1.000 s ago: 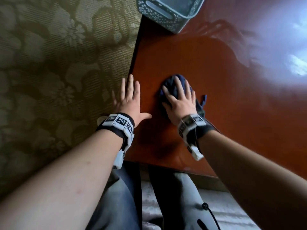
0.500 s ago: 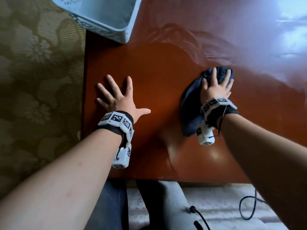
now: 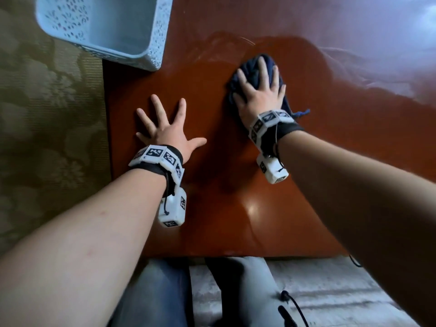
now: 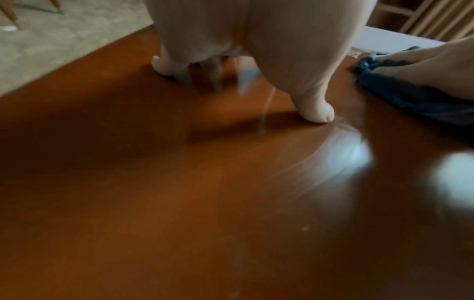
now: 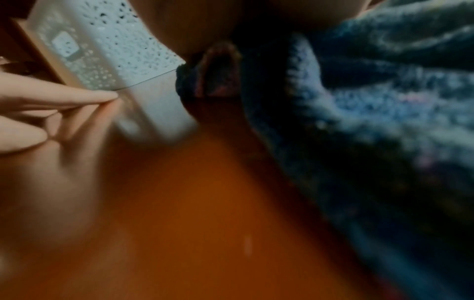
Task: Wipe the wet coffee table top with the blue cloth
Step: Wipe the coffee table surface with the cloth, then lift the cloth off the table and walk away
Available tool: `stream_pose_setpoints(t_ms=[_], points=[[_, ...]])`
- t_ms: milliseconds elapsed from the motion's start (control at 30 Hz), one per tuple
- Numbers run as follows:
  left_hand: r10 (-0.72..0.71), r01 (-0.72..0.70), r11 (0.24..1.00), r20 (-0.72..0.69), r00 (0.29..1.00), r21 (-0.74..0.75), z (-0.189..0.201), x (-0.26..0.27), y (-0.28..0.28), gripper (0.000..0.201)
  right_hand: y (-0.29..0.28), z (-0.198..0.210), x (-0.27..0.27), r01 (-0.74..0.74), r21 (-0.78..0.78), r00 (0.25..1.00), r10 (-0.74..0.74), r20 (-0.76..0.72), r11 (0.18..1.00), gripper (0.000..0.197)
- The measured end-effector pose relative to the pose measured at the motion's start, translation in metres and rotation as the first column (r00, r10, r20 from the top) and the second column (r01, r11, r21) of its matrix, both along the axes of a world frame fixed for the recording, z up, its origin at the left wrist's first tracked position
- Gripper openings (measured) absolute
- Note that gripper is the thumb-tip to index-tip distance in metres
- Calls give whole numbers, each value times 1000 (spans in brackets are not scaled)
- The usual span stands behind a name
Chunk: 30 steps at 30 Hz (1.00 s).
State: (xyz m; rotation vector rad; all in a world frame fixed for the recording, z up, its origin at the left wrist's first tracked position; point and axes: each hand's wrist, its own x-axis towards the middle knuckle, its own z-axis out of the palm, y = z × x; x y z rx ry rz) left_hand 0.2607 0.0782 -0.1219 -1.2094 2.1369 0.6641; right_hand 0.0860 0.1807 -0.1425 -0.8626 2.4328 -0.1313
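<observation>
The dark blue cloth (image 3: 253, 67) lies bunched on the glossy red-brown coffee table top (image 3: 212, 208). My right hand (image 3: 259, 93) presses flat on it with fingers spread and straight. My left hand (image 3: 168, 126) rests flat on the bare table to the left of the cloth, fingers splayed. Wet streaks (image 3: 236, 41) shine just beyond the cloth. In the left wrist view my left thumb (image 4: 318, 113) touches the table, with the cloth (image 4: 410, 97) at the right edge. The right wrist view shows the cloth (image 5: 384, 101) close up, blurred.
A pale blue perforated basket (image 3: 106, 27) stands on the table's far left corner, also seen as a basket (image 5: 107, 50) in the right wrist view. The table's left edge borders an olive patterned carpet (image 3: 47, 114). My knees (image 3: 153, 291) are at the near edge.
My right hand swept the cloth to the right, then back leftward and farther from me. The left hand stays flat on the table, its fingers now more spread.
</observation>
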Motion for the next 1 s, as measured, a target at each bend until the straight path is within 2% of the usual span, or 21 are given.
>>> stream_pose_setpoints(t_ms=[167, 333, 600, 800, 933, 1000], points=[[-252, 252, 966, 13, 968, -49, 0, 36, -11, 80, 28, 4, 39, -9, 6, 1000, 9, 17, 1000, 51], [-435, 434, 898, -7, 900, -71, -3, 72, -26, 74, 32, 3, 96, 38, 5, 999, -38, 13, 999, 52], [-602, 596, 798, -69, 796, -84, -8, 104, -46, 72, 25, 2, 209, 153, 43, 988, -153, -1, 987, 54], [-702, 701, 712, -49, 710, -47, -2, 170, -70, 72, 9, 2, 313, 339, 22, 941, -339, -6, 941, 54], [-685, 684, 727, -3, 728, 52, -1, 215, -90, 70, -21, 1, 373, 416, -109, 905, -423, -47, 903, 49], [-657, 655, 753, 32, 753, 66, -1, 234, -103, 69, -37, 3, 392, 432, -116, 896, -440, -57, 895, 48]])
